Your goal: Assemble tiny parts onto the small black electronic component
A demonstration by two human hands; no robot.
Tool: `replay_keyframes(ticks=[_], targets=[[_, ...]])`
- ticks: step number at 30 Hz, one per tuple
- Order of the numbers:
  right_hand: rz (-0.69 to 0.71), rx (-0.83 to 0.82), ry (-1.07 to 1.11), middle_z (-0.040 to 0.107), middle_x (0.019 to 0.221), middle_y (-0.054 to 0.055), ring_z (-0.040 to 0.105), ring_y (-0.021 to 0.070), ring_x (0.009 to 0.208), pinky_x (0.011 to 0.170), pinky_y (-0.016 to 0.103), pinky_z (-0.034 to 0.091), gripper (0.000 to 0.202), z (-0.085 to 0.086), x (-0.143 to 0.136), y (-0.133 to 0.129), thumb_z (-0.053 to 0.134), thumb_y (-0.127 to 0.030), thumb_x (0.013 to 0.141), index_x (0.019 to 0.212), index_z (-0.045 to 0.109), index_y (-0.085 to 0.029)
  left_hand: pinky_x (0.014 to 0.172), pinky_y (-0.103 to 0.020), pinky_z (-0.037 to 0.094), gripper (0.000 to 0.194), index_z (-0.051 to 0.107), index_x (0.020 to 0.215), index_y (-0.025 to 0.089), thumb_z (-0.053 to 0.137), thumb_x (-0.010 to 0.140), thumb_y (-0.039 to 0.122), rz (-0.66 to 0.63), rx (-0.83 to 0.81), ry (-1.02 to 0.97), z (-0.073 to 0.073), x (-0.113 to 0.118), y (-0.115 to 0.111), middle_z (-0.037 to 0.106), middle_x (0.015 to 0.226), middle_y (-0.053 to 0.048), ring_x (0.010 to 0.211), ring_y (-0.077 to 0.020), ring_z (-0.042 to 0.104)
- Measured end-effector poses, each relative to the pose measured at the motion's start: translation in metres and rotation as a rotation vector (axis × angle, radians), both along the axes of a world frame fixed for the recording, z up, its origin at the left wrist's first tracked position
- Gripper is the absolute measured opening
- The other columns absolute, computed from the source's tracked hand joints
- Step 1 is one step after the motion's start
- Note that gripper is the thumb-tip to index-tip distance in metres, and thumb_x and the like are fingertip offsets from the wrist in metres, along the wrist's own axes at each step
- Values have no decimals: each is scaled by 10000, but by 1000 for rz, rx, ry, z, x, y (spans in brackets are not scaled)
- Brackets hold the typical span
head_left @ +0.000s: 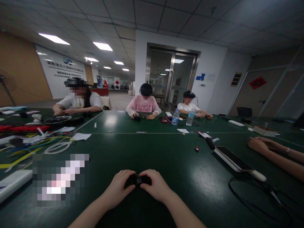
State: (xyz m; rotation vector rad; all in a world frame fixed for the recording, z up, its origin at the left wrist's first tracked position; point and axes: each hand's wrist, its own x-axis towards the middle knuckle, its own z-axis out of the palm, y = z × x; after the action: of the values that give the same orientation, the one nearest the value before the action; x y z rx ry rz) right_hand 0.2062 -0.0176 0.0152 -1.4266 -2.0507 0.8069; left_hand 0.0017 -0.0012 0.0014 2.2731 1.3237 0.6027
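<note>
Low in the middle of the head view, my left hand and my right hand grip a small black object from opposite sides. Thumbs are at the near side and curled fingers at the far side. A greyish, shiny part shows at the object's centre, between my fingertips. Its ends are covered by my hands, and I cannot make out its exact kind. Both hands are close to the dark green tabletop. Farther off, ahead and to the right, lies a tiny red and dark piece.
On the right are a tablet-like device, a black cable and another person's hands. Cables and a white paper lie left. Two water bottles stand ahead; several people sit around the table.
</note>
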Motion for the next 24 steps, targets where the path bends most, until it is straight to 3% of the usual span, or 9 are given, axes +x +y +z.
replay_keyframes(ticks=[11, 19, 24], targets=[[-3, -45, -13, 572, 1087, -20, 503, 204, 1057, 888, 354, 397, 321, 5, 1, -2, 612, -267, 739, 1054, 577, -322, 987, -442, 346, 443, 520, 1173, 231, 592, 741, 294, 14, -27, -21, 1, 0, 0, 568, 1201, -71, 1137, -265, 479], [25, -19, -31, 561, 1118, -13, 492, 212, 1065, 913, 367, 370, 343, 7, -1, -3, 656, -327, 713, 1048, 582, -315, 953, -430, 374, 359, 567, 1075, 237, 600, 719, 256, 12, -20, -12, 4, 1, -1, 603, 1127, -53, 1089, -265, 515], [9, -31, -34, 578, 1104, -28, 473, 213, 1086, 923, 387, 344, 242, 9, -3, -3, 629, -322, 748, 989, 619, -332, 949, -416, 378, 354, 564, 1072, 225, 607, 724, 263, -4, 4, -16, 4, 1, -2, 601, 1118, -64, 1077, -257, 518]])
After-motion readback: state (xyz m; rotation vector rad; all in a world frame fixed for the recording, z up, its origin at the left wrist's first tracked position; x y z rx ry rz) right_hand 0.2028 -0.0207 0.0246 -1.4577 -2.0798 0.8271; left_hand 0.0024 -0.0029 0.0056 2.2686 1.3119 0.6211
